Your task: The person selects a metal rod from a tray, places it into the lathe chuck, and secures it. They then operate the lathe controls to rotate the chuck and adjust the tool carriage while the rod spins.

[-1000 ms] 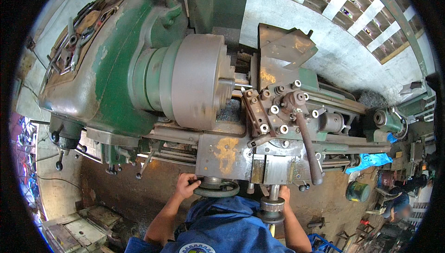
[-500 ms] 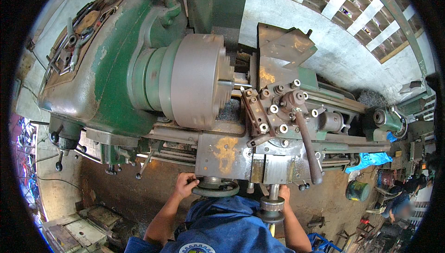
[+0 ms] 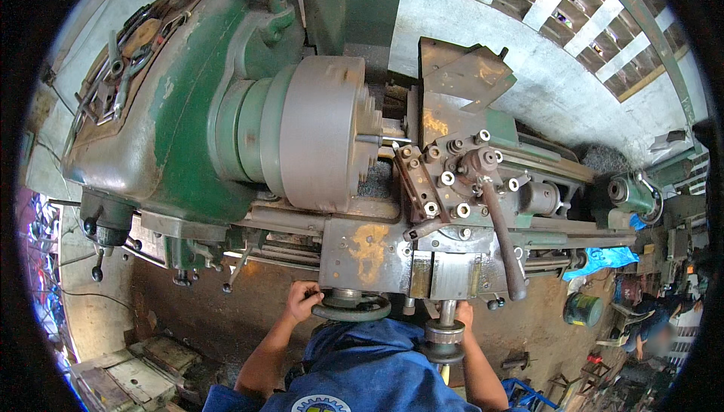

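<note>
A lathe fills the middle of the view. My left hand [image 3: 303, 301] is closed on the left side of the dark carriage handwheel [image 3: 353, 309]. My right hand [image 3: 465, 315] is beside the cross-slide shaft and its round dial [image 3: 444, 334], just below the carriage [image 3: 367, 252]; its fingers are mostly hidden. Above, the large grey chuck [image 3: 320, 134] holds a thin metal rod [image 3: 387, 139] pointing right. The tip of a cutting tool [image 3: 396, 146] in the tool post [image 3: 457, 174] lies close to the rod. A long clamping lever [image 3: 502, 242] slants down from the post.
Wrenches [image 3: 124, 72] lie on the green headstock [image 3: 188, 103]. The tailstock [image 3: 630, 192] stands at the right end of the bed, near a blue plastic sheet [image 3: 603, 262]. A green bucket [image 3: 583, 309] is on the floor; another person [image 3: 652, 324] crouches at the far right.
My hands, the handwheel and the tool post hold nearly the same places; the whole picture has shifted very slightly. At the far right the other person has shifted a little.
</note>
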A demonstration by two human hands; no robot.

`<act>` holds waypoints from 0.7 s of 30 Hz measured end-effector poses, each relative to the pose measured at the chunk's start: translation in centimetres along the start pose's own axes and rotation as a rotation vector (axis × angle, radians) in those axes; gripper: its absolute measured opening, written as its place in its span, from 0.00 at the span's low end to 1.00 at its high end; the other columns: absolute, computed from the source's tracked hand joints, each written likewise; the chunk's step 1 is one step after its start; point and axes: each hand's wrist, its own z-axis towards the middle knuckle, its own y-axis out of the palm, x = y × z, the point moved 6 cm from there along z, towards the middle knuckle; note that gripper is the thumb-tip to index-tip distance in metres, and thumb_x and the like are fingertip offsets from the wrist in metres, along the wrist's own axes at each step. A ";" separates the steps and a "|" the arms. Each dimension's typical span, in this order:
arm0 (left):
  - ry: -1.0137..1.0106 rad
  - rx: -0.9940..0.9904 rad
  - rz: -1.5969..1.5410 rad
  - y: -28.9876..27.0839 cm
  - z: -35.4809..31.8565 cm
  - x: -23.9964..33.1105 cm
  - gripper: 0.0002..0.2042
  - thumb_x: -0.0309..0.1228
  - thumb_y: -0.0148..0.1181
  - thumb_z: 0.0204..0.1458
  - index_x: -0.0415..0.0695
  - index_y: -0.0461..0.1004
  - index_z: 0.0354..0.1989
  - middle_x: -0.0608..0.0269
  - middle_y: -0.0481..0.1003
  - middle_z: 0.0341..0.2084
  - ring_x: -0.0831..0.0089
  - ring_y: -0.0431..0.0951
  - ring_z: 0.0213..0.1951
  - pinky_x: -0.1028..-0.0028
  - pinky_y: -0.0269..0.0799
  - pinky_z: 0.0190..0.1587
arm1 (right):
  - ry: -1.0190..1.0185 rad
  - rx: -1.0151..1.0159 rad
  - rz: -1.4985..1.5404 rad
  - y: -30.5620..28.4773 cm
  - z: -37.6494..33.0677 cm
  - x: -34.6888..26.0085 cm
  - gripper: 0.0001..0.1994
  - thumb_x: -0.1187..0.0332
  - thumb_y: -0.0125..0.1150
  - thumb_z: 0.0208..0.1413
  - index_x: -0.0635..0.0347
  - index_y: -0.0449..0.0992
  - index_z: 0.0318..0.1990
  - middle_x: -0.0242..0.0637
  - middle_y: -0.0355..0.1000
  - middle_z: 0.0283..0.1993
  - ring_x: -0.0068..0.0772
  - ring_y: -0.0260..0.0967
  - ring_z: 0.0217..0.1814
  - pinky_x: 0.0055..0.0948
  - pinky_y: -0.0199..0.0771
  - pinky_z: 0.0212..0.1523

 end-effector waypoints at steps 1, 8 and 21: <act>0.018 0.006 0.023 -0.1 0.0 0.2 0.14 0.33 0.60 0.43 0.36 0.65 0.17 0.62 0.62 0.09 0.78 0.62 0.14 0.73 0.56 0.19 | -0.026 0.018 -0.021 -0.1 0.0 -0.2 0.07 0.71 0.58 0.44 0.67 0.76 0.29 0.57 0.74 0.28 0.60 0.74 0.35 0.50 0.73 0.39; -0.085 -0.057 -0.102 0.3 0.2 -1.5 0.14 0.33 0.60 0.43 0.36 0.66 0.18 0.62 0.63 0.10 0.79 0.63 0.15 0.73 0.56 0.20 | -0.070 -0.006 0.024 -0.3 -0.2 -0.4 0.08 0.71 0.55 0.47 0.69 0.76 0.29 0.59 0.74 0.29 0.60 0.74 0.35 0.49 0.74 0.38; -0.123 -0.021 -0.065 0.0 -0.1 -1.3 0.11 0.31 0.60 0.41 0.35 0.69 0.19 0.65 0.65 0.10 0.79 0.64 0.16 0.74 0.56 0.21 | -0.025 0.010 -0.071 -0.5 -0.1 -0.5 0.14 0.62 0.62 0.43 0.66 0.79 0.30 0.57 0.75 0.31 0.57 0.75 0.38 0.47 0.74 0.40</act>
